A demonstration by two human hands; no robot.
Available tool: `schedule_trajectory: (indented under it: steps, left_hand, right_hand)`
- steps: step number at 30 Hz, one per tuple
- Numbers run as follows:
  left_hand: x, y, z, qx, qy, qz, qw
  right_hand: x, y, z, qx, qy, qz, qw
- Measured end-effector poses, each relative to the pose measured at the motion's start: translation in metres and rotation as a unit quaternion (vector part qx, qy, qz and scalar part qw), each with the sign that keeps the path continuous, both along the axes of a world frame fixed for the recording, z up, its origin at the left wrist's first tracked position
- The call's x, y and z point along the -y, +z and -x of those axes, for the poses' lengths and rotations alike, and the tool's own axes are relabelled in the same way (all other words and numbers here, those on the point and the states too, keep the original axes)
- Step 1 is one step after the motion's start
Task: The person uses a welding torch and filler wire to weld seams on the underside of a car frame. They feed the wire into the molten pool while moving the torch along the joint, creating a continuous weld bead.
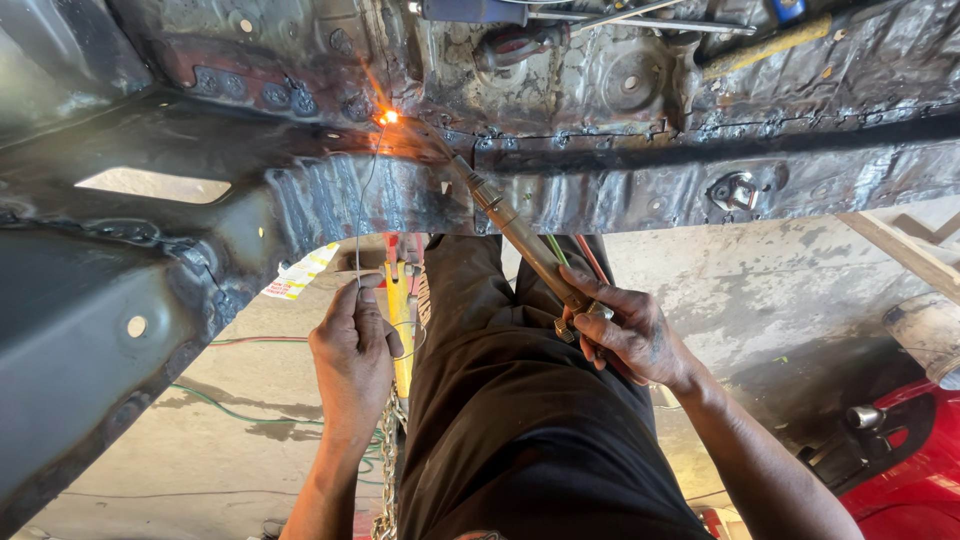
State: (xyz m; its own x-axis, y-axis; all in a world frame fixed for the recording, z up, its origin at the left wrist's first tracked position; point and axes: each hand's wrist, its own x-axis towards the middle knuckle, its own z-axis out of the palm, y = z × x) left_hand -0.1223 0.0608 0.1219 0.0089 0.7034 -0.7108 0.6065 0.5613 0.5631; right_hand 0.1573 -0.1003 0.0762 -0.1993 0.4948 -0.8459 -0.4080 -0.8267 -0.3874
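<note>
Concrete workshop floor [760,300], scorched car underbody [620,190] overhead.
Right hand [630,335] is gripping a gas torch [520,235]; left hand [350,350] is pinching filler wire [362,210] up to the glowing seam [388,118], weld looking partly done.

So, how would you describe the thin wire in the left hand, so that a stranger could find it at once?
Start at the dark, scorched metal panel across the top, and find the orange glow on it. The wire runs from that glow down to the left hand, which pinches its lower end. Unlike the thick brass torch in the right hand, it is hair-thin, grey and slightly bowed.
</note>
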Motion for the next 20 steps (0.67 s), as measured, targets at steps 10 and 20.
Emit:
schedule_trajectory:
  steps: [10,20]
  left_hand:
    - [-0.0012,0.0039,-0.0023,-0.014,-0.010,-0.003,1.000]
    - [0.0021,-0.0016,0.0014,0.008,0.000,-0.006,1.000]
  right_hand:
    - [-0.0004,0.0012,-0.0005,-0.001,0.005,-0.005,1.000]
    - [0.0029,-0.0011,0.0001,-0.005,-0.001,-0.004,1.000]
